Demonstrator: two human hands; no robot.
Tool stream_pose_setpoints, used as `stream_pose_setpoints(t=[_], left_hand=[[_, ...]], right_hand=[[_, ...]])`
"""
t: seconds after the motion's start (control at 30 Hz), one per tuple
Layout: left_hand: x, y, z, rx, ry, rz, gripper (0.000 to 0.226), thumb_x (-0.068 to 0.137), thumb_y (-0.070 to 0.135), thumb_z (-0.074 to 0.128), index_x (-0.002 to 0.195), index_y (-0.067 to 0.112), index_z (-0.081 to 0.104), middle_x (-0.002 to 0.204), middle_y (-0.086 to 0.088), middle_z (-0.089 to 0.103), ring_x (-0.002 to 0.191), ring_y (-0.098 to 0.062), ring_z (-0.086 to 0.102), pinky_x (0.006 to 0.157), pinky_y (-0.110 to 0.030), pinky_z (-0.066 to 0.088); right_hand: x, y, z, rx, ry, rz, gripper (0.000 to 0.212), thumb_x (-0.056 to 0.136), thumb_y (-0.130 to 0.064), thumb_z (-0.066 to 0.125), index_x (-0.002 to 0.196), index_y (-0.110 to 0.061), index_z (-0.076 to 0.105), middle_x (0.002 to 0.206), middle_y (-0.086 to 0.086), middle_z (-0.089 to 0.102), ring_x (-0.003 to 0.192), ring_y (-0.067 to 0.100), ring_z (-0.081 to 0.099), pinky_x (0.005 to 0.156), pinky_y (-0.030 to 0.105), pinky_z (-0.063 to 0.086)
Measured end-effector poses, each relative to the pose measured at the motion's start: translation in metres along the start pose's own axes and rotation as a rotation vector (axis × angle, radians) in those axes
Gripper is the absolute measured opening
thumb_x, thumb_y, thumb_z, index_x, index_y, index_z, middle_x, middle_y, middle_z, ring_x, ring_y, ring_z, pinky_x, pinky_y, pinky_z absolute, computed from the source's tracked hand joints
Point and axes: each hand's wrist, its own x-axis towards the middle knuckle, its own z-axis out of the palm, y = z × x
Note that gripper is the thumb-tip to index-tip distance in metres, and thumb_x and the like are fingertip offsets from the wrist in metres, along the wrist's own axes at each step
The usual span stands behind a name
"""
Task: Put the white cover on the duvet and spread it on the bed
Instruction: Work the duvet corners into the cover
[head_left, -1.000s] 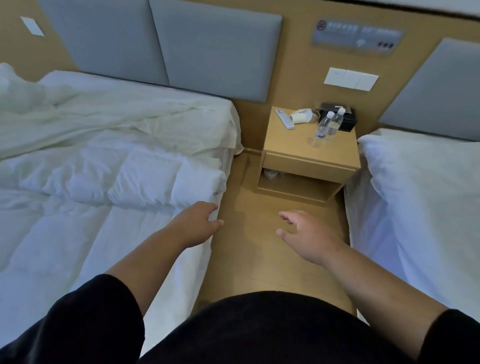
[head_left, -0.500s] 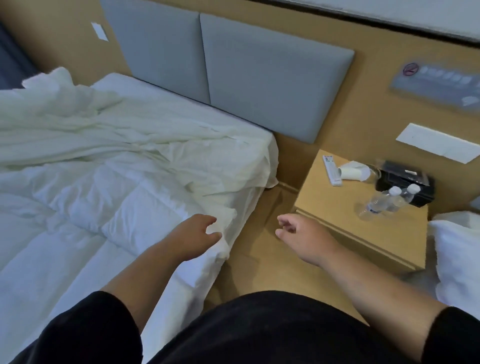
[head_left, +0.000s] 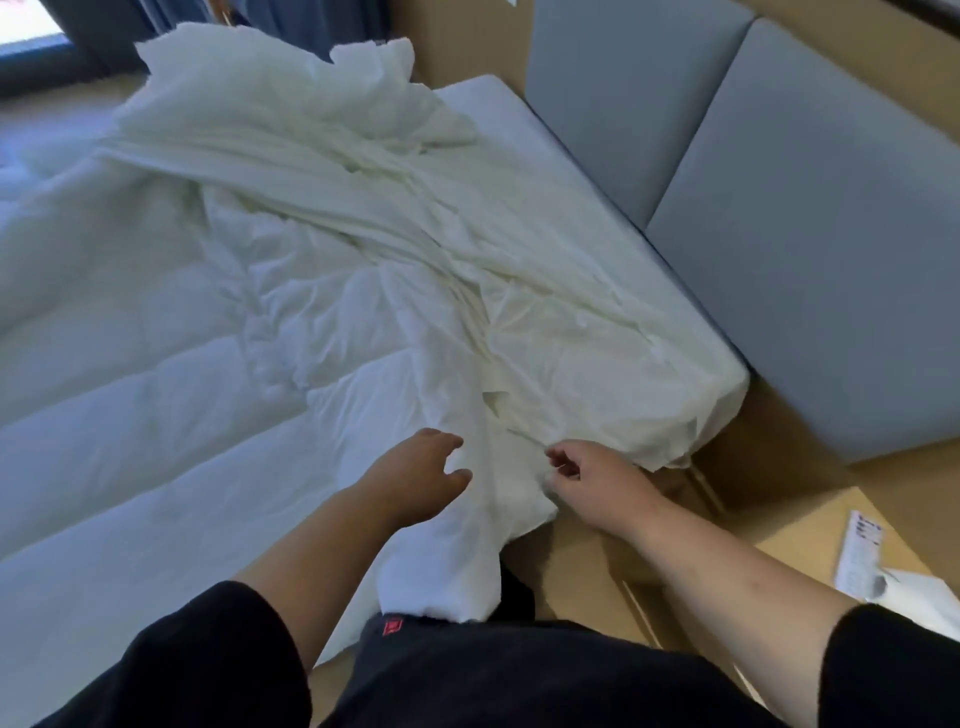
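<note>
Fingers loosely curled, L hand (head_left: 415, 480) & R hand (head_left: 597, 480) at duvet (head_left: 156, 415) corner, crumpled cover (head_left: 322, 171) on bed (head_left: 511, 119), grey headboard (head_left: 810, 249)

The duvet (head_left: 130, 415) runs off the left edge, so its full extent is not shown. The crumpled white cover (head_left: 322, 171) hides most of the bed (head_left: 498, 109) beneath it. The right hand (head_left: 597, 480) has curled fingertips turned away; whether they pinch fabric cannot be told. The paper (head_left: 860, 551) on the desk (head_left: 810, 540) bears illegible print.
</note>
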Motion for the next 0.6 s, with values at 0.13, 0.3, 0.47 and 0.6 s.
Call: stream_pose_setpoints(t=[0.13, 0.3, 0.47, 0.6], left_hand=[[0.056, 0.0, -0.014, 0.007, -0.036, 0.034, 0.055, 0.099, 0.04, 0.049, 0.15, 0.021, 0.039, 0.153, 0.002, 0.038, 0.134, -0.016, 0.046, 0.109, -0.031, 0.038], [0.117, 0.004, -0.038, -0.035, -0.014, 0.019, 0.053, 0.099, 0.037, 0.048, 0.149, 0.021, 0.04, 0.152, 0.001, 0.04, 0.134, -0.018, 0.045, 0.107, -0.033, 0.04], [0.161, -0.005, -0.027, -0.038, -0.024, -0.04, 0.047, 0.099, 0.031, 0.047, 0.145, 0.021, 0.044, 0.147, 0.001, 0.044, 0.13, -0.019, 0.046, 0.101, -0.031, 0.042], [0.191, -0.013, -0.007, -0.089, -0.046, -0.144, 0.045, 0.099, 0.028, 0.047, 0.143, 0.02, 0.047, 0.145, 0.001, 0.045, 0.13, -0.02, 0.045, 0.102, -0.033, 0.042]], right_hand=[[0.057, -0.013, -0.018, -0.05, -0.041, -0.008, 0.043, 0.098, -0.03, 0.056, 0.14, -0.021, 0.055, 0.134, -0.006, 0.059, 0.11, 0.006, 0.055, 0.091, 0.02, 0.04], [0.124, -0.019, -0.041, -0.073, -0.05, -0.012, 0.039, 0.096, -0.027, 0.058, 0.135, -0.022, 0.058, 0.129, -0.006, 0.062, 0.11, 0.009, 0.058, 0.092, 0.02, 0.042], [0.197, -0.008, -0.03, -0.067, -0.067, 0.046, 0.034, 0.095, -0.02, 0.054, 0.128, -0.024, 0.062, 0.118, -0.006, 0.063, 0.107, 0.014, 0.058, 0.091, 0.028, 0.047], [0.257, 0.013, -0.001, -0.033, -0.142, 0.08, 0.04, 0.092, -0.018, 0.055, 0.131, -0.019, 0.057, 0.118, -0.003, 0.061, 0.108, 0.018, 0.058, 0.085, 0.028, 0.045]])
